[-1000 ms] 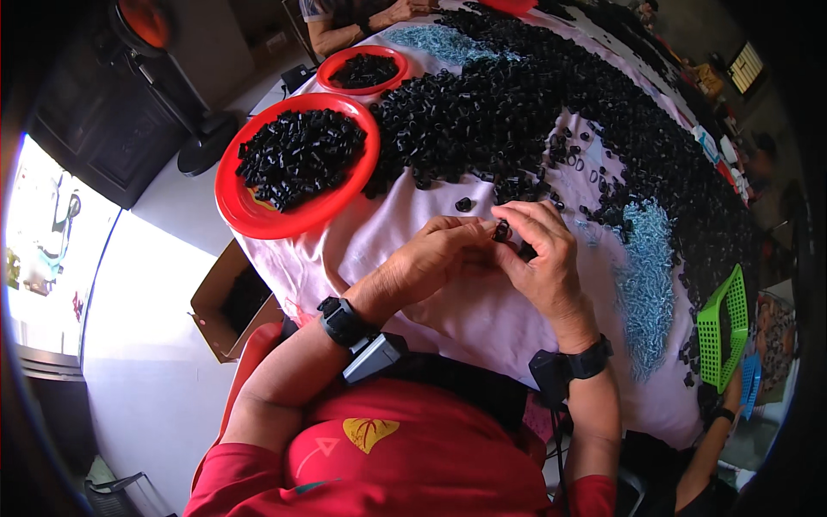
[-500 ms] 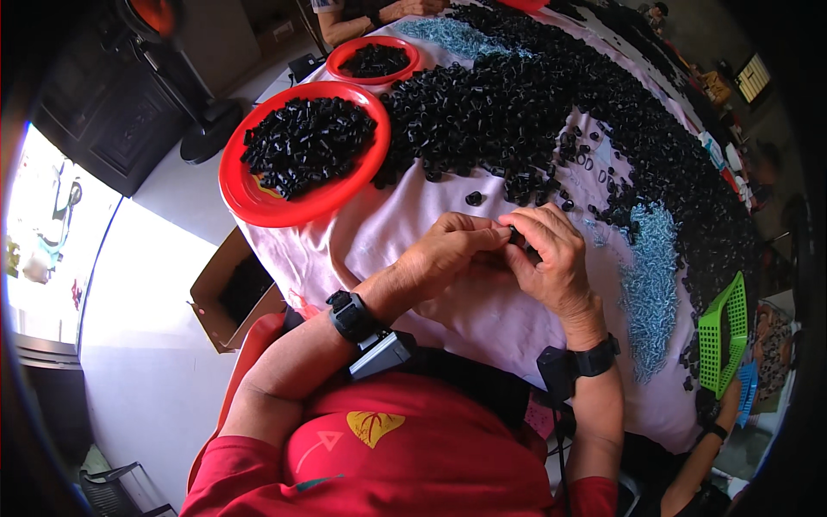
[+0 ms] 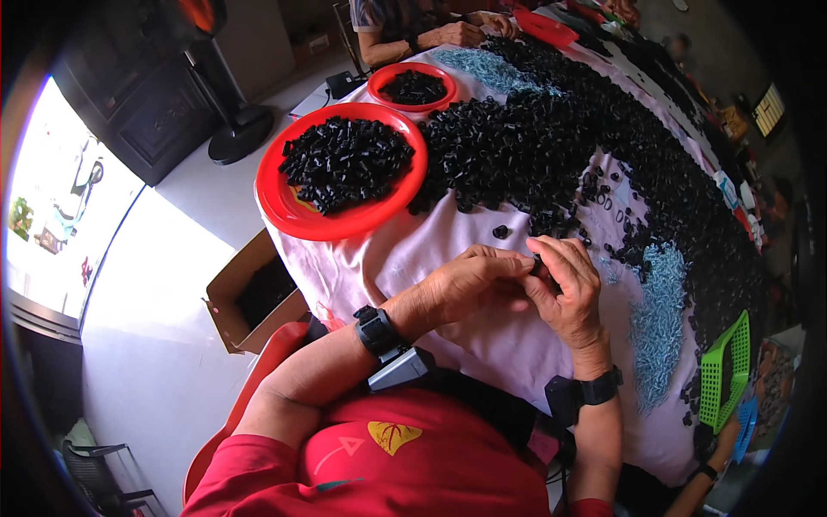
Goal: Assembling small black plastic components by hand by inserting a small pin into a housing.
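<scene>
Over the pink cloth, my left hand (image 3: 484, 274) and my right hand (image 3: 568, 291) meet at the fingertips. Pinched between both is a small black plastic part (image 3: 537, 264), mostly hidden by the fingers. Just beyond the hands, a single black piece (image 3: 500, 232) lies apart from a wide heap of similar black plastic pieces (image 3: 508, 155). To the right of my right hand is a pile of small bluish screws (image 3: 662, 319). A large red plate (image 3: 270, 196) at the left holds a mound of black pieces.
Behind the large plate stands a smaller red plate (image 3: 376, 93) of black pieces. A green basket (image 3: 722, 379) tilts at the right edge. An open cardboard box (image 3: 222, 300) sits below the table's left edge. Another person's hand (image 3: 461, 34) works at the far side; another arm (image 3: 702, 478) shows lower right.
The whole view has shifted, so the table and hands appear farther right and slightly lower. Both hands keep their pinch on the small black part; the left hand's lower fingers have loosened a little.
</scene>
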`<state>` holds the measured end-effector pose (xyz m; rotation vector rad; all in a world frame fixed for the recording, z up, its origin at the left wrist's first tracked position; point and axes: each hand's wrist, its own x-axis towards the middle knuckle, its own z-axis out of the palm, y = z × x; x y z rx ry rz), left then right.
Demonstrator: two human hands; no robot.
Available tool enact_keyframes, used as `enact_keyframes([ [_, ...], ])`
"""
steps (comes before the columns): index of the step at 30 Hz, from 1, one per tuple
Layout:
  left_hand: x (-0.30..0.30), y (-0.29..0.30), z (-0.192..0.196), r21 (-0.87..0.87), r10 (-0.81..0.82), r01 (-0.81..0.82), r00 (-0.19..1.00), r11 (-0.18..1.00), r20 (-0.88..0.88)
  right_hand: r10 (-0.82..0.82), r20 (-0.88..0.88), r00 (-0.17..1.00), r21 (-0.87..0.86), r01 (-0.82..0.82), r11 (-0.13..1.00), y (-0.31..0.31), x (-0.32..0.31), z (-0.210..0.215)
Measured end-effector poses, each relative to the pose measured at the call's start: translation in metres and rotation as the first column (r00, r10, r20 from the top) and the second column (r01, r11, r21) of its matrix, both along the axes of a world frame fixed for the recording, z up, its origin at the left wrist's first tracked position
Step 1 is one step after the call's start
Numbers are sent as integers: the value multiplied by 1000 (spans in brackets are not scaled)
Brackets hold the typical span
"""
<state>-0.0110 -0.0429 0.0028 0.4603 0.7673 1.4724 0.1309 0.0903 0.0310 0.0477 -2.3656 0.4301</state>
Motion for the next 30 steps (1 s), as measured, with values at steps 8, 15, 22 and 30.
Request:
enact_keyframes([
  [8, -2, 1, -2, -65, 10, -12, 999, 998, -40, -33, -50, 998, 34, 34, 999, -2, 0, 4],
  [15, 4, 4, -2, -3, 63, -65, 979, 998, -193, -69, 7, 998, -37, 70, 997, -6, 0, 4],
  [22, -5, -5, 1, 14, 70, -69, 993, 998, -99, -40, -10, 999, -98, 39, 994, -4, 2, 3],
  [30, 0, -5, 3, 3, 47, -49, 928, 999, -369, 12, 3, 1000, -57, -12, 998, -4, -1, 3],
])
